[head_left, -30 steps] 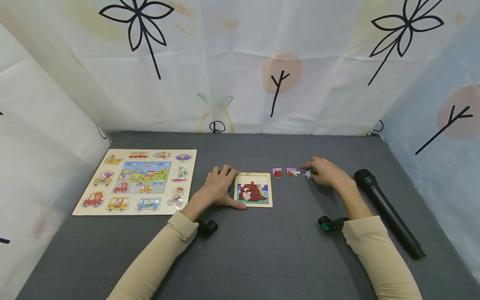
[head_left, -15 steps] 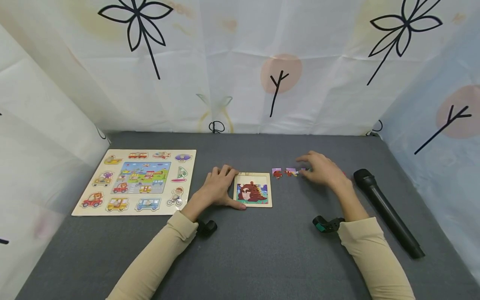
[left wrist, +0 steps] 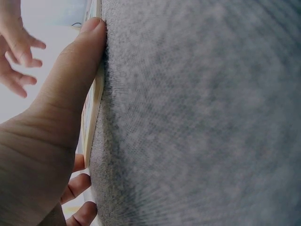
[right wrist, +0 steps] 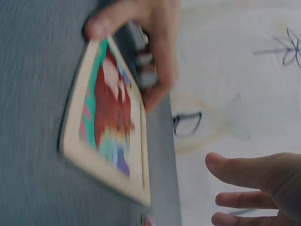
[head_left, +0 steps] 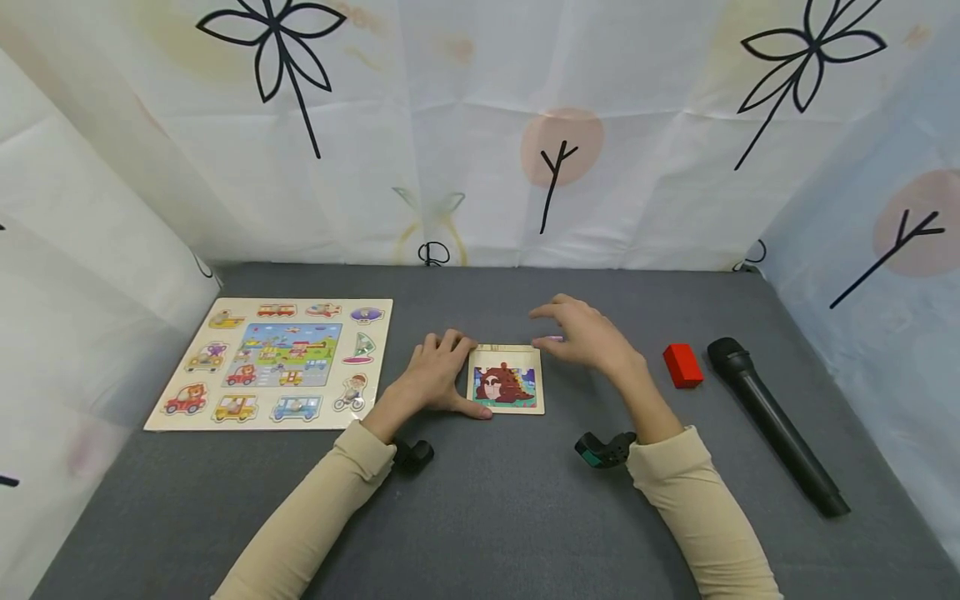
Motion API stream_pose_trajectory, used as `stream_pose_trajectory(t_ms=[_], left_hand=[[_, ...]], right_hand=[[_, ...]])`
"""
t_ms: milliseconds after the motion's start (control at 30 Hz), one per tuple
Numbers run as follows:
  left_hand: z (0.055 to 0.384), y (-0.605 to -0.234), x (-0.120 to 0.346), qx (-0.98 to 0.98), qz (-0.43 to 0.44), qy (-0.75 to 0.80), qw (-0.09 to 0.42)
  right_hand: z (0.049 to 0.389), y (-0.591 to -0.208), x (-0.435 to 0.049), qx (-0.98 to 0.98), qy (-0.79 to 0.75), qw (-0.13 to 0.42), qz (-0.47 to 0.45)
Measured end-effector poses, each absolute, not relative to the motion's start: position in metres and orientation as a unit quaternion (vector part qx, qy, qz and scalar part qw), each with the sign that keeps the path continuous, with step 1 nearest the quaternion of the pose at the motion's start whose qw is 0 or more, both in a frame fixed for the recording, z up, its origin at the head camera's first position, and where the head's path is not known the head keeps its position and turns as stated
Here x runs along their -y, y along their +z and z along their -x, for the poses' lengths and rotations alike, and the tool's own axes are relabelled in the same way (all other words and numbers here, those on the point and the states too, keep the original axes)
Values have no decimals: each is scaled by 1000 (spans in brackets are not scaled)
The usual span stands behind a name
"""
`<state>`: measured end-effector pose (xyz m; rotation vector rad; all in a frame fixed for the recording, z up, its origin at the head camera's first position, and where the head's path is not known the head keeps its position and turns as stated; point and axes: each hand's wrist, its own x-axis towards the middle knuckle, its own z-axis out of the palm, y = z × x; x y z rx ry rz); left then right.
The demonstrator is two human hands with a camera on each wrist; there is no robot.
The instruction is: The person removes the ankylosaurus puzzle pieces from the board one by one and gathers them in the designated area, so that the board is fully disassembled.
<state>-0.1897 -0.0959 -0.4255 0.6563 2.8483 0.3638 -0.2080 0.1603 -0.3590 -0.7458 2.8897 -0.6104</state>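
A small wooden jigsaw puzzle [head_left: 506,385] with a red-brown dinosaur picture lies in its pale frame at the middle of the table. My left hand [head_left: 442,375] holds this puzzle by its left side, thumb at the near corner and fingers at the far one. In the right wrist view the dinosaur puzzle [right wrist: 110,108] looks slightly blurred, gripped by the left hand [right wrist: 150,37]. Just right of it hovers my right hand [head_left: 585,333], fingers apart with nothing seen between them. A sliver of a purple puzzle piece [head_left: 555,338] shows under that hand; the other loose pieces are hidden.
A large wooden vehicle puzzle board [head_left: 232,408] lies at the left. To the right stand a red block [head_left: 682,366] and a long black microphone [head_left: 776,425] lying slantwise. Patterned white cloth [head_left: 480,167] walls in the back and sides of the grey table [head_left: 510,517].
My right hand has moved left, from the farthest loose piece to beside the dinosaur puzzle, its fingers spreading. The red block has come into sight. My left hand stays put.
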Motion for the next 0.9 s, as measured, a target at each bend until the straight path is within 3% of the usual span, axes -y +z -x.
stream_pose_trajectory(t_ms=[367, 900], left_hand=[[189, -424, 96, -961, -229, 121, 95], [190, -425, 96, -961, -226, 126, 98]], right_hand=[[197, -370, -114, -925, -220, 106, 291], [191, -395, -93, -917, -201, 133, 317]])
